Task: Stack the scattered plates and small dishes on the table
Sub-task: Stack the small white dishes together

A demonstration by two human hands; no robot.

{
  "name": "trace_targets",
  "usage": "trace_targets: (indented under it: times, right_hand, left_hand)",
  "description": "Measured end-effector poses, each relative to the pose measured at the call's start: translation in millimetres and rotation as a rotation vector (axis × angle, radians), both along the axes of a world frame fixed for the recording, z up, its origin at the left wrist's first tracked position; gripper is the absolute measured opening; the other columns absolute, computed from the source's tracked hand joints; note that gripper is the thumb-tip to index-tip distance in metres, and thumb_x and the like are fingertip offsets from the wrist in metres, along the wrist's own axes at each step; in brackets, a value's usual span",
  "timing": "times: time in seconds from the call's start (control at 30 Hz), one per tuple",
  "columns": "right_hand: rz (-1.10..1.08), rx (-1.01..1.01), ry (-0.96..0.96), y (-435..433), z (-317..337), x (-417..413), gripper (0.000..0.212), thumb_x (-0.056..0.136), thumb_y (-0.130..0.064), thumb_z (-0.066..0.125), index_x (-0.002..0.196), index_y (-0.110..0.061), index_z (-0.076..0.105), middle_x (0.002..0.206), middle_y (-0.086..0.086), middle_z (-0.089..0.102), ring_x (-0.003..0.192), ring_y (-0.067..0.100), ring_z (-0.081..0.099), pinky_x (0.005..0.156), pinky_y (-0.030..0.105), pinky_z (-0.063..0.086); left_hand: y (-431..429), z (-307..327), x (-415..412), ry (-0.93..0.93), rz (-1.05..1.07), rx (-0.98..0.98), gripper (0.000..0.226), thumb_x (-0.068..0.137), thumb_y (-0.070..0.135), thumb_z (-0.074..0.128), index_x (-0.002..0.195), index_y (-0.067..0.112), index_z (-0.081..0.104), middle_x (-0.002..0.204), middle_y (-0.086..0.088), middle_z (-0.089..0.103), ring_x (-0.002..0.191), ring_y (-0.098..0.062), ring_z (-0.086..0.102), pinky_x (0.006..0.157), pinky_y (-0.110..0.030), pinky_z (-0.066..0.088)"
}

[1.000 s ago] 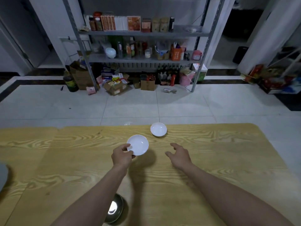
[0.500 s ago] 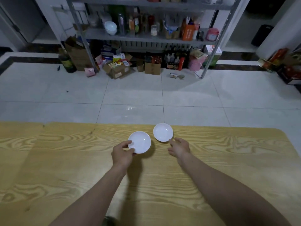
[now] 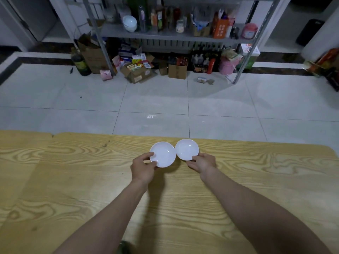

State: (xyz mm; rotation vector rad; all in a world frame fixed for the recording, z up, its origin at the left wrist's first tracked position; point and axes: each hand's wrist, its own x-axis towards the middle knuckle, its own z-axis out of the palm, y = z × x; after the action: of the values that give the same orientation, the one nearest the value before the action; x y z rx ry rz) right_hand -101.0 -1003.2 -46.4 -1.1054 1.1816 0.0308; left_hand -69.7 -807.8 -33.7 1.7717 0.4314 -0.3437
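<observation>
Two small white dishes sit side by side near the far edge of the wooden table (image 3: 73,180), at about 12 o'clock from the person. Both are round, shallow, plain and glossy, with nothing in them. The left dish (image 3: 162,154) and the right dish (image 3: 187,149) meet at their rims, or nearly so; whether they truly touch cannot be told. The left dish casts a shadow on the wood toward 6 o'clock and looks lifted a little off the top.

The left hand (image 3: 143,168) grips the left dish at its 7 o'clock rim, thumb on top and fingers underneath. The right hand (image 3: 202,163) pinches the right dish at its 5 o'clock rim in the same way.

The tabletop around the dishes is bare pale wood with bold grain. Beyond the table edge, toward 12 o'clock, lies a white tiled floor (image 3: 165,99), and past it a metal shelf rack (image 3: 176,34) crowded with bottles and jars, with cardboard boxes (image 3: 137,72) on the floor beneath.
</observation>
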Motion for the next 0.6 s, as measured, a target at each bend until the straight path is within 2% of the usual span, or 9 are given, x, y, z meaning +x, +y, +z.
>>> trace_targets:
  times: [0.1,0.17,0.23,0.3,0.47,0.6]
  right_hand:
    - [0.028,-0.017,-0.007,1.9,2.7,-14.2,0.029,0.088,0.012,0.058,0.115,0.001,0.06,0.1,0.023,0.069,0.062,0.026,0.069,0.066,0.03,0.06]
    - [0.036,-0.026,-0.016,3.3,7.0,-28.4,0.029,0.088,0.012,0.058,0.114,0.001,0.062,0.101,0.023,0.07,0.063,0.026,0.07,0.055,0.025,0.059]
    - [0.052,-0.031,-0.033,6.7,11.3,-45.7,0.029,0.088,0.01,0.057,0.114,-0.002,0.063,0.1,0.022,0.071,0.065,0.026,0.072,0.057,0.026,0.059]
    - [0.079,-0.044,-0.037,13.5,12.4,-65.8,0.031,0.088,0.009,0.057,0.115,-0.003,0.064,0.094,0.018,0.072,0.067,0.027,0.073,0.065,0.029,0.06]
    - [0.114,-0.054,-0.039,43.0,16.3,-126.2,0.022,0.086,0.009,0.06,0.102,-0.003,0.07,0.076,0.014,0.073,0.062,0.025,0.072,0.06,0.027,0.061]
    - [0.167,-0.031,-0.046,65.0,20.9,-177.9,0.018,0.086,0.008,0.062,0.086,-0.008,0.07,0.063,0.009,0.071,0.054,0.023,0.069,0.064,0.031,0.06]
  left_hand:
    - [-1.0,8.7,-8.1,-0.003,-0.008,-0.006,0.035,0.083,-0.006,0.065,0.109,0.017,0.071,0.108,0.003,0.064,0.078,-0.023,0.07,0.052,-0.009,0.046]
    - [-1.0,17.0,-17.3,-0.02,-0.011,-0.025,0.036,0.083,-0.007,0.065,0.108,0.017,0.071,0.109,0.003,0.064,0.082,-0.022,0.069,0.061,-0.016,0.053]
    - [1.1,25.7,-29.8,-0.038,-0.017,-0.049,0.035,0.082,-0.008,0.066,0.105,0.017,0.071,0.106,0.005,0.064,0.08,-0.018,0.068,0.075,-0.031,0.06]
    - [5.1,33.1,-45.6,-0.052,-0.025,-0.061,0.034,0.082,-0.008,0.066,0.104,0.016,0.071,0.102,0.008,0.062,0.075,-0.016,0.069,0.081,-0.039,0.06]
    - [21.2,39.3,-100.6,-0.085,-0.06,-0.073,0.032,0.082,-0.007,0.067,0.102,0.017,0.072,0.103,0.001,0.065,0.079,-0.026,0.071,0.074,-0.033,0.061]
    - [38.0,27.5,-145.5,-0.085,-0.127,-0.019,0.035,0.079,-0.003,0.071,0.09,0.03,0.072,0.098,0.004,0.068,0.082,-0.031,0.07,0.081,-0.045,0.059]
